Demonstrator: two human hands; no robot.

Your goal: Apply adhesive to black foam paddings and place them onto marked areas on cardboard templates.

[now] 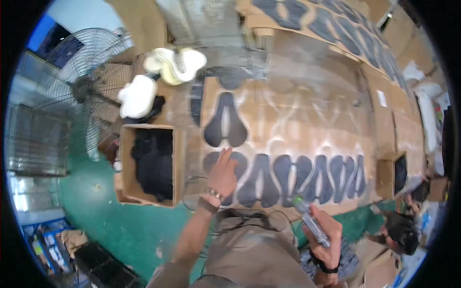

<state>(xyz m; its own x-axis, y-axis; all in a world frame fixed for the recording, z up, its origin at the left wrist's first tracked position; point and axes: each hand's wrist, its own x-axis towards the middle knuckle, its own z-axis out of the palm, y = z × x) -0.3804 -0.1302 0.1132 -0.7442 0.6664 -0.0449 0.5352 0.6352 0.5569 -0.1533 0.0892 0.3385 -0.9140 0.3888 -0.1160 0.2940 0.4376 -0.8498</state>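
My left hand (222, 175) reaches forward with its fingers stretched out. The fingertips are over a dark grey saddle-shaped piece (237, 165) with pale edges, and whether they press on it I cannot tell. In my right hand (328, 230) is a slim, clear, bottle-like tool (311, 222) with a green tip, tilted toward the table's near edge. Similar pieces (259, 180) run in a row along that edge, each with a slot down its middle. Beyond my left fingers lies a single dark piece (225, 120).
A cardboard box (176, 165) of black material stands left of the table (297, 125). White moulded pieces (139, 96) lie behind it, beside a large fan (81, 89). More dark pieces cover a raised board (312, 36). Another person (401, 233) is at the lower right.
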